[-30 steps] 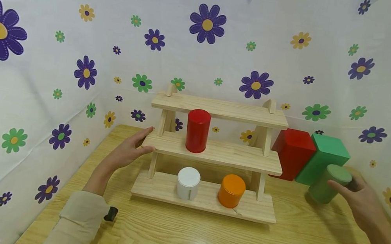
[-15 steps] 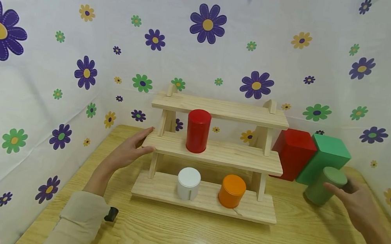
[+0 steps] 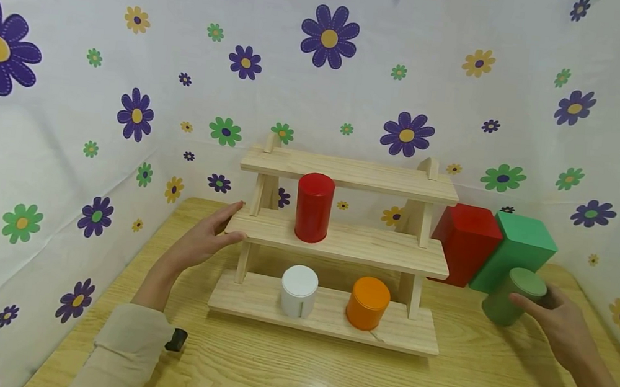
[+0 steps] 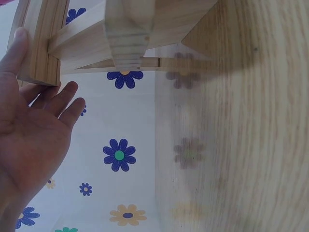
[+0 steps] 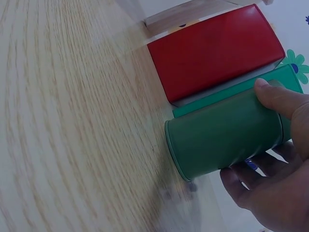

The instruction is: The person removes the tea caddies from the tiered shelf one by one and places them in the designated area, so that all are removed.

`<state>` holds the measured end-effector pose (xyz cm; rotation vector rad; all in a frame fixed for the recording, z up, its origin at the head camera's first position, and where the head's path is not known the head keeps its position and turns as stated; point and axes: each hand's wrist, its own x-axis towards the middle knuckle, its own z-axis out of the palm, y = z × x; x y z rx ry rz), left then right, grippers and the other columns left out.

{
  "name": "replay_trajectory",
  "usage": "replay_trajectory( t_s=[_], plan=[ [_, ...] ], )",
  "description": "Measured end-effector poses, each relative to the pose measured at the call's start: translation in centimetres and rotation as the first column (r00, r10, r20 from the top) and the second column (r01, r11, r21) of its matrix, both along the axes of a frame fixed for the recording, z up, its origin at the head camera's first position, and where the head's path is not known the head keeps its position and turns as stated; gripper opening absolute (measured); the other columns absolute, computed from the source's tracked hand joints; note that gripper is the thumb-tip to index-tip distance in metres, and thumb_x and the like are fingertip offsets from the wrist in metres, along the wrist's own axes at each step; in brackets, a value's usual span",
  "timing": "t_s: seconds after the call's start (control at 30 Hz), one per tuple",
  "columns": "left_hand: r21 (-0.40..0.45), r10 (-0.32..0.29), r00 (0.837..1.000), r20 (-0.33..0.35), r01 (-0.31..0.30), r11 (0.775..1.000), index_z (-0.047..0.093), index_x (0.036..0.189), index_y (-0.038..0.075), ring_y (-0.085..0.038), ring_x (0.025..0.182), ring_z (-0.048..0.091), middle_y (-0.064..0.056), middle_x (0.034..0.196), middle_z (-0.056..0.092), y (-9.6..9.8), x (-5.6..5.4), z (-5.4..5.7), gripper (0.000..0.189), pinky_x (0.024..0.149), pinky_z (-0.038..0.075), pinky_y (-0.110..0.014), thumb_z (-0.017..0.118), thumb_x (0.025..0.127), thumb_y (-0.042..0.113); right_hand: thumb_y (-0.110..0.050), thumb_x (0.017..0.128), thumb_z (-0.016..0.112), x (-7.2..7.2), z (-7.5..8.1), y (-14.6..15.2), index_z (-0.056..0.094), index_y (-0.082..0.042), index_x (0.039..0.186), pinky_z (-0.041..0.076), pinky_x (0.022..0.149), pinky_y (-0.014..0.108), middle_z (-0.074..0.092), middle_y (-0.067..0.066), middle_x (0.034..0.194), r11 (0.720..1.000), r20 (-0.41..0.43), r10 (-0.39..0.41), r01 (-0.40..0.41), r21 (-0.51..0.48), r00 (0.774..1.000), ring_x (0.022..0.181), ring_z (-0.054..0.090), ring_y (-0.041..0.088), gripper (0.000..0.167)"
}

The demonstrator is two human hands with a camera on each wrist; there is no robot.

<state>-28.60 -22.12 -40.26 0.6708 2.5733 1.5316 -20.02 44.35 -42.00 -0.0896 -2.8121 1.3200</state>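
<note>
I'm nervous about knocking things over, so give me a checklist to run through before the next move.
1. Right hand gripping the green canister: ok.
2. Left hand holding the wooden stand: ok, by its middle shelf's left end.
3. Red canister upright on that shelf: ok.
4. White canister and orange canister on the bottom shelf: ok.
5. Green canister off the table: cannot tell.
6. Gap between it and the green box: cannot tell; they overlap in view.

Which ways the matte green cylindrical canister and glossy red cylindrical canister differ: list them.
The green canister is matte and held by the right hand; the red canister is shiny and untouched. The red canister stands on the wooden middle shelf; the green canister is off to the shelf's right. Both are plain cylinders, taller than wide.
</note>
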Motion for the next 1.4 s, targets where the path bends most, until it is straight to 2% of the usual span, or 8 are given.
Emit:
replay_trajectory(
  t_s=[0.13, 0.5, 0.77, 0.9, 1.13, 1.27, 1.33, 1.4],
  plan=[
    [0.001, 0.000, 1.000, 0.000, 0.000, 1.000, 0.017, 0.166, 0.006, -0.033, 0.157, 0.013, -0.013, 0.172, 0.013, 0.0, 0.0, 0.0, 0.078, 0.124, 0.020, -0.050, 0.062, 0.106, 0.029, -0.032, 0.106, 0.061, 0.0, 0.0, 0.1, 0.014, 0.008, 0.162, 0.043, 0.073, 0.009, 0.046, -0.018, 0.126, 0.999, -0.012, 0.015, -0.015, -0.028, 1.000, 0.103, 0.039, -0.016, 0.083],
    [-0.008, 0.002, 1.000, -0.001, -0.002, 1.000, 0.017, 0.166, 0.007, -0.033, 0.157, 0.011, -0.013, 0.172, 0.013, 0.0, 0.1, -0.1, 0.077, 0.125, 0.017, -0.050, 0.061, 0.107, 0.030, -0.030, 0.107, 0.060, 0.2, -0.3, 0.2, 0.011, 0.008, 0.162, 0.043, 0.075, 0.008, 0.045, -0.023, 0.124, 0.997, -0.024, 0.026, -0.028, -0.066, 0.999, 0.104, 0.040, -0.016, 0.083],
    [-0.010, -0.003, 1.000, -0.003, 0.003, 1.000, 0.016, 0.166, 0.006, -0.033, 0.157, 0.012, -0.013, 0.172, 0.013, 0.1, 0.1, 0.0, 0.078, 0.124, 0.018, -0.050, 0.061, 0.107, 0.030, -0.033, 0.107, 0.059, 0.7, -0.4, 0.5, 0.011, 0.005, 0.163, 0.041, 0.078, 0.008, 0.047, 0.003, 0.141, 1.000, -0.029, 0.008, -0.009, -0.027, 1.000, 0.112, 0.042, -0.009, 0.083],
    [-0.015, 0.003, 1.000, -0.007, -0.003, 1.000, 0.017, 0.166, 0.006, -0.034, 0.157, 0.013, -0.013, 0.172, 0.013, 0.2, 0.1, 0.1, 0.079, 0.124, 0.019, -0.051, 0.062, 0.106, 0.031, -0.034, 0.111, 0.050, 1.2, -0.2, 0.7, 0.008, 0.001, 0.165, 0.036, 0.086, 0.004, 0.034, 0.014, 0.157, 0.998, -0.058, -0.009, 0.005, -0.066, 0.998, 0.134, 0.037, 0.003, 0.077],
    [-0.017, 0.003, 1.000, -0.012, -0.003, 1.000, 0.017, 0.166, 0.007, -0.035, 0.157, 0.014, -0.014, 0.172, 0.013, 0.2, 0.1, 0.2, 0.079, 0.123, 0.020, -0.052, 0.062, 0.106, 0.032, -0.036, 0.110, 0.051, 2.2, 1.6, 0.3, 0.014, -0.012, 0.167, 0.030, 0.091, -0.001, 0.042, -0.018, 0.146, 0.994, -0.164, -0.099, 0.089, -0.065, 0.982, 0.136, 0.036, 0.001, 0.073],
    [-0.019, 0.007, 1.000, -0.005, -0.007, 1.000, 0.016, 0.166, 0.007, -0.034, 0.157, 0.014, -0.012, 0.172, 0.013, 0.1, 0.1, 0.1, 0.081, 0.123, 0.021, -0.051, 0.062, 0.106, 0.033, -0.044, 0.108, 0.051, 2.6, 2.9, -0.5, 0.017, -0.020, 0.168, 0.024, 0.119, 0.021, 0.036, -0.009, 0.160, 0.989, -0.178, -0.145, 0.144, -0.020, 0.973, 0.149, 0.025, 0.014, 0.072],
    [-0.019, 0.012, 1.000, 0.000, -0.012, 1.000, 0.016, 0.166, 0.007, -0.032, 0.157, 0.014, -0.011, 0.172, 0.013, 0.1, 0.1, 0.1, 0.082, 0.124, 0.021, -0.050, 0.063, 0.105, 0.034, -0.046, 0.108, 0.051, 2.7, 3.4, -1.0, 0.018, -0.022, 0.167, 0.021, 0.125, 0.036, 0.036, -0.007, 0.161, 0.987, -0.195, -0.158, 0.159, -0.009, 0.968, 0.149, 0.025, 0.015, 0.072],
    [-0.020, 0.016, 1.000, 0.001, -0.016, 1.000, 0.016, 0.166, 0.007, -0.032, 0.157, 0.013, -0.010, 0.172, 0.013, 0.1, 0.1, 0.1, 0.082, 0.124, 0.021, -0.049, 0.063, 0.105, 0.035, -0.045, 0.108, 0.052, 2.8, 3.9, -1.5, 0.020, -0.021, 0.167, 0.024, 0.123, 0.029, 0.040, -0.010, 0.158, 0.986, -0.215, -0.163, 0.165, -0.009, 0.963, 0.146, 0.029, 0.009, 0.072]
  ],
)
